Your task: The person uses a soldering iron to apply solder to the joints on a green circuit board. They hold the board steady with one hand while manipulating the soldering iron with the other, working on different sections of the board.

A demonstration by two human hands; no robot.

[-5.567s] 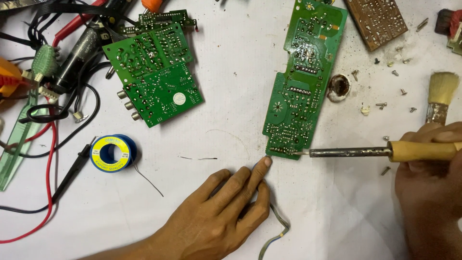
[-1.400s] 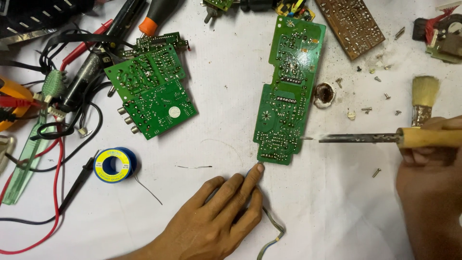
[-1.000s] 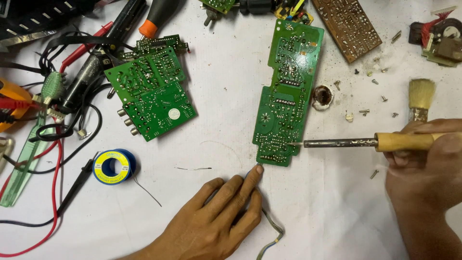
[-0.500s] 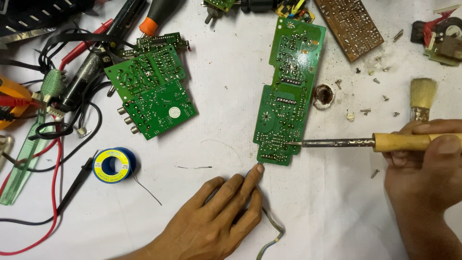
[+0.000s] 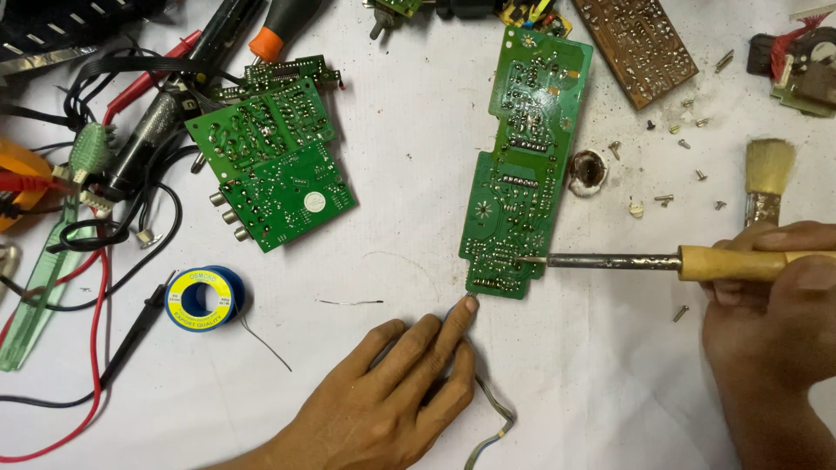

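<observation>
A long green circuit board (image 5: 520, 165) lies solder side up in the middle of the white cloth. My right hand (image 5: 771, 322) grips the yellow wooden handle of a soldering iron (image 5: 662, 260); its metal tip touches the board's lower right part. My left hand (image 5: 392, 396) rests flat on the cloth, fingers together, with one fingertip pressing the board's near edge. A thin wire (image 5: 489, 418) runs out from under that hand.
A second green board (image 5: 274, 174) lies at the left, a brown board (image 5: 634, 39) at the top. A solder spool (image 5: 205, 298), a short wire piece (image 5: 350, 303), test probes and cables (image 5: 96, 261), a brush (image 5: 768, 178), a small flux tin (image 5: 588, 170) and scattered screws (image 5: 688, 174) surround them.
The soldering iron swung back left and its tip moved from just off the board's right edge onto the board's lower solder points. My left hand has stayed still.
</observation>
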